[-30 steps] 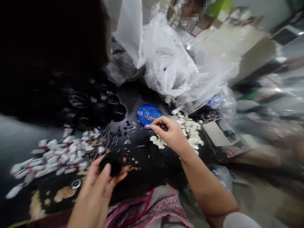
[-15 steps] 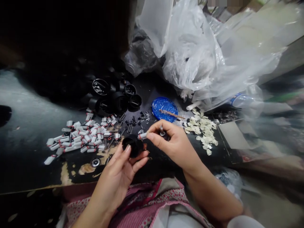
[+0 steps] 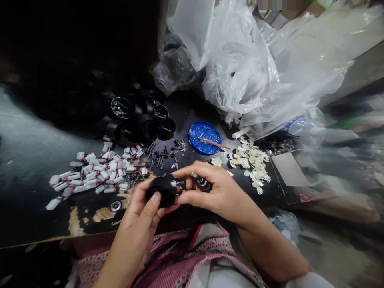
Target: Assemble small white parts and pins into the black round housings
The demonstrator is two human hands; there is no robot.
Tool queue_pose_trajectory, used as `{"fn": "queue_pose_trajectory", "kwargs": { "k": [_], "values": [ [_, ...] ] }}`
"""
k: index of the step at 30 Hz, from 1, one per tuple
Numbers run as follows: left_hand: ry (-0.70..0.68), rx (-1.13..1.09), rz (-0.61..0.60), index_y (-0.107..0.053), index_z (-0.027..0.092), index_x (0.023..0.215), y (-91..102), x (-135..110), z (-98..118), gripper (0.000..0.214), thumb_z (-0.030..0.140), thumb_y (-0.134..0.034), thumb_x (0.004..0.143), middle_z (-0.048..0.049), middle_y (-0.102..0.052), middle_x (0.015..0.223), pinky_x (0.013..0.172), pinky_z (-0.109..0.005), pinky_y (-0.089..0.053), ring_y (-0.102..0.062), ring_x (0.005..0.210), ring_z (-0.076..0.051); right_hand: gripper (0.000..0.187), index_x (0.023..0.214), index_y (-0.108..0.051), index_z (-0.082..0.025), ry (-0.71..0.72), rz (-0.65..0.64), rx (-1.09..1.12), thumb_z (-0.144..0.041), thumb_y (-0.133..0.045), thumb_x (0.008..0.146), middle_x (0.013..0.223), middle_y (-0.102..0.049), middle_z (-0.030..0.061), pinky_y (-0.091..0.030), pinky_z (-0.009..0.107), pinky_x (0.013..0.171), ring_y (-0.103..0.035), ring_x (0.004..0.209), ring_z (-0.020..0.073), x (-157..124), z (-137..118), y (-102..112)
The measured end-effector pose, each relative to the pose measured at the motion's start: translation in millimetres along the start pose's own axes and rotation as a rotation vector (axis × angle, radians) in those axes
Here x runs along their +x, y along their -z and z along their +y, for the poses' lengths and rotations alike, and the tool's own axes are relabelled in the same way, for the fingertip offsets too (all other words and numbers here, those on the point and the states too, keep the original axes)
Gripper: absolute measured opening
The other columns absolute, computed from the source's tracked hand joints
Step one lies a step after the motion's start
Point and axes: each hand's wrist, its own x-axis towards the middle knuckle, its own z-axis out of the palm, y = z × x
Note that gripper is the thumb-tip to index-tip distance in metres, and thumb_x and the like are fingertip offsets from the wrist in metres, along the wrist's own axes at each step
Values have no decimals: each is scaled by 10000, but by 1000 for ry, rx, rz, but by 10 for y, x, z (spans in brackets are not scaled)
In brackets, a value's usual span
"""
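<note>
My left hand (image 3: 147, 212) grips a black round housing (image 3: 160, 194), thumb over its open rim and fingers beneath. At the housing's right side a small light-grey piece and a dark coil spring (image 3: 180, 183) stick out. Around that side reach the thumb and index finger of my right hand (image 3: 210, 192); whether they press on the spring I cannot tell. A dark tool with a metal tip (image 3: 203, 184) is tucked in the same hand, its far end hidden. Left of the hands lies a pile of grey plastic pieces with red rings (image 3: 100, 172), with loose springs (image 3: 162, 162) nearby.
Several black housings (image 3: 147, 128) stand behind the pile. A blue lid (image 3: 192, 140) carries a thin brown stick (image 3: 214, 143). Cream flat plates (image 3: 252, 160) are heaped at right, below crumpled clear plastic bags (image 3: 240, 68). A ringed disc (image 3: 115, 205) lies near the table's front edge.
My right hand has moved in against the housing, and its fingers now reach around the side. The grey piece that was between its fingertips now sits at the housing, which has turned slightly.
</note>
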Motion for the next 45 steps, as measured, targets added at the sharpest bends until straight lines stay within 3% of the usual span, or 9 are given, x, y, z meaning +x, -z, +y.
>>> {"fn": "queue_pose_trajectory", "kwargs": {
  "k": [4, 12, 20, 22, 26, 29, 32, 37, 45],
  "values": [
    [114, -20, -15, -673, 293, 1007, 60, -56, -15, 299, 364, -730, 722, -22, -683, 980, 719, -278, -568, -676, 814, -177, 213, 937, -710, -189, -166, -249, 358, -350, -642, 816, 709, -624, -30, -390, 185, 503, -493, 545, 68, 3, 95, 9],
    [125, -37, 64, -703, 263, 871, 78, -192, 28, 222, 327, -769, 669, -16, -689, 903, 672, -273, -562, -659, 711, -168, 117, 757, -708, -162, -197, -235, 406, -277, -718, 740, 697, -674, -34, -444, 198, 639, -578, 643, 86, 60, 102, -158],
    [76, 41, 116, -699, 245, 918, 380, -204, 47, 269, 346, -763, 678, -51, -714, 986, 734, -315, -578, -682, 851, -228, 183, 836, -711, -160, -142, -350, 331, -327, -713, 761, 790, -711, -10, -466, 215, 708, -635, 745, 119, 179, 35, -302],
    [35, -14, 163, -687, 255, 934, 403, -179, 70, 254, 325, -751, 698, -36, -718, 998, 729, -294, -580, -691, 830, -204, 178, 903, -699, -175, -52, -289, 152, -328, -641, 833, 884, -720, 8, -453, 248, 769, -645, 836, 141, 266, 35, -375],
    [-27, -142, 301, -648, 263, 966, 329, -137, 157, 218, 310, -697, 759, -31, -722, 999, 783, -324, -576, -693, 876, -207, 207, 879, -658, -147, 83, -45, -603, -303, -526, 909, 921, -695, 71, -375, 373, 818, -629, 862, 210, 480, 76, -572],
    [-30, -164, 333, -623, 270, 981, 264, -133, 214, 220, 333, -674, 776, -37, -724, 994, 834, -384, -563, -684, 921, -231, 205, 908, -624, -129, 136, -1, -851, -293, -501, 907, 911, -680, 83, -340, 387, 778, -623, 817, 224, 573, 98, -675],
    [-42, -175, 290, -616, 267, 998, 247, -123, 232, 209, 337, -648, 803, -34, -724, 1005, 889, -399, -534, -668, 980, -228, 150, 901, -608, -138, 136, -3, -846, -254, -513, 886, 903, -675, 60, -319, 357, 754, -613, 807, 203, 559, 81, -674],
    [-99, -190, 210, -619, 253, 1096, 249, -32, 206, 269, 274, -636, 829, -39, -708, 1096, 905, -339, -526, -648, 1037, -200, 90, 911, -628, -176, 175, -101, -526, -244, -586, 872, 888, -683, -4, -307, 290, 741, -600, 831, 136, 387, 42, -574],
    [-72, -306, 194, -688, 182, 931, 154, 44, 169, 119, 203, -624, 833, -60, -742, 995, 849, -307, -551, -698, 893, -175, 130, 975, -654, -153, 370, 186, -417, -135, -568, 878, 923, -706, 20, -326, 311, 754, -616, 826, 124, 191, 154, -614]
  ]
}}
